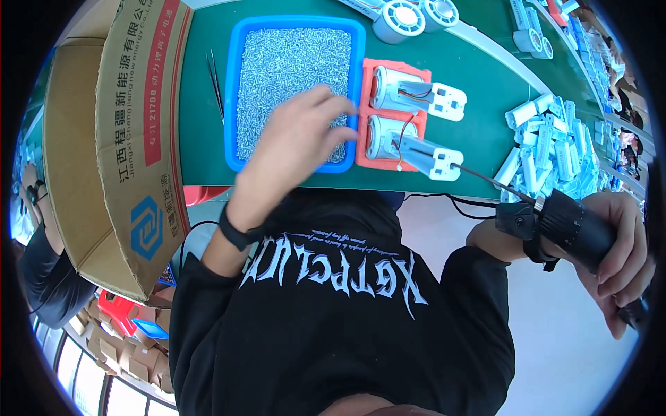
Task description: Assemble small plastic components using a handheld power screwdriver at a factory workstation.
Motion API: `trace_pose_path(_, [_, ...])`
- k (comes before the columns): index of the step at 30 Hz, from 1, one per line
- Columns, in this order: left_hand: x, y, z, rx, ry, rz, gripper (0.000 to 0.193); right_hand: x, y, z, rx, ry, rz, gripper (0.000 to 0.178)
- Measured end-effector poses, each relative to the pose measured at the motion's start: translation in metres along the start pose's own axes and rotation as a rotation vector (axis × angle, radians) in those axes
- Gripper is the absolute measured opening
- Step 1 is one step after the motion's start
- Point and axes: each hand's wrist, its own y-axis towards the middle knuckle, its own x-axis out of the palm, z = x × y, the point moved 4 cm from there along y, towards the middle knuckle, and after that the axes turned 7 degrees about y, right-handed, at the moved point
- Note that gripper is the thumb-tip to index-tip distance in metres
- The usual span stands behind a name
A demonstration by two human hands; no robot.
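Note:
My left hand (298, 139) reaches into a blue tray (232, 104) full of small silver screws (291, 62), its fingers spread loosely across them. Whether a screw is pinched I cannot tell. My right hand (621, 243) grips a black electric screwdriver (572, 222) at the right edge. Its thin bit (485, 179) points left toward an orange fixture (363, 156). Two grey cylindrical units lie in that fixture, one at the back (395, 87) and one at the front (381, 135), each with wires and a white plastic end piece (444, 163). The bit tip stops just short of the front unit's end piece.
A large open cardboard box (132, 139) stands to the left of the tray, with black tweezers (215, 83) between them on the green table (479, 76). A heap of pale blue-white plastic parts (548, 145) lies at the right. White round housings (399, 21) sit at the back. Another person (38, 267) is at the far left.

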Motion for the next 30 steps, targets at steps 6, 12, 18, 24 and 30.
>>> trace_pose_path(6, [-0.005,-0.011,-0.021,-0.071,0.225,-0.198,0.013,-0.005,-0.004,0.008,-0.032,0.056,0.069,0.046])
trace_pose_path(12, [-0.015,-0.007,-0.024,-0.080,0.082,0.061,0.005,-0.001,-0.003,-0.001,-0.011,-0.008,0.066,0.046])
trace_pose_path(18, [-0.024,-0.005,-0.030,-0.170,0.058,0.077,0.008,-0.001,-0.004,-0.015,0.085,-0.487,0.203,0.044])
trace_pose_path(24, [-0.022,-0.003,-0.030,-0.154,-0.104,0.136,0.009,-0.038,0.002,-0.051,0.097,-0.293,0.181,0.042])
trace_pose_path(30, [-0.022,-0.005,-0.031,-0.098,-0.093,0.237,0.009,-0.050,-0.003,-0.050,0.112,-0.095,0.152,0.048])
